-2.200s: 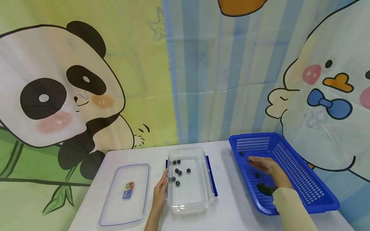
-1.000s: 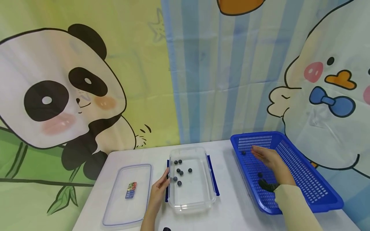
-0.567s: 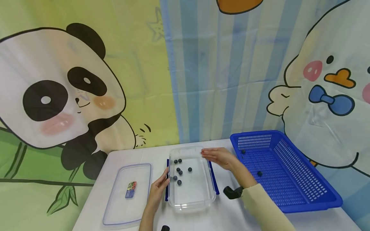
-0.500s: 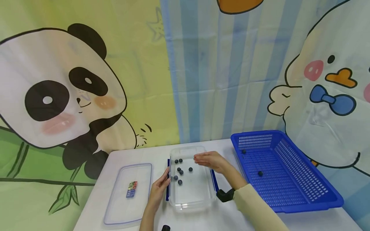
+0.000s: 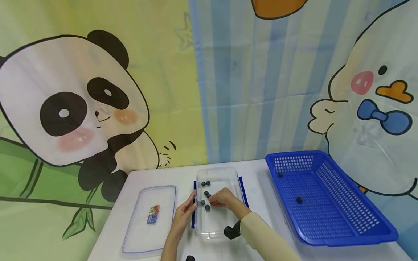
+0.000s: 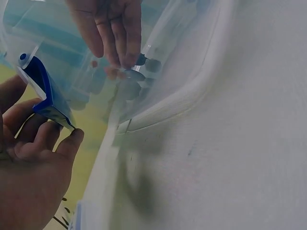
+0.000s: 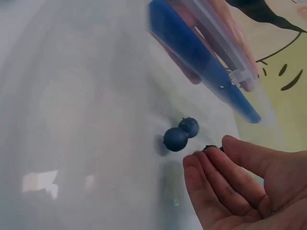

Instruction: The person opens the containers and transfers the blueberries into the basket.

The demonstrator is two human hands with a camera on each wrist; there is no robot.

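A clear plastic food container with blue side latches stands on the white table, several blueberries lying in its left half. My left hand holds the container's left side; in the left wrist view its fingers and thumb grip the blue latch. My right hand reaches down inside the container. In the right wrist view, a dark blueberry shows between its thumb and fingertips, mostly hidden by the fingers. Two blueberries lie just beyond those fingertips.
The container's clear lid, with a printed label, lies flat to the left. At right stands a blue perforated basket with two blueberries inside. A printed curtain hangs behind the table.
My right hand has moved left from the basket to the container with a blueberry, then lowered into it. My left hand stays at the container's left side.
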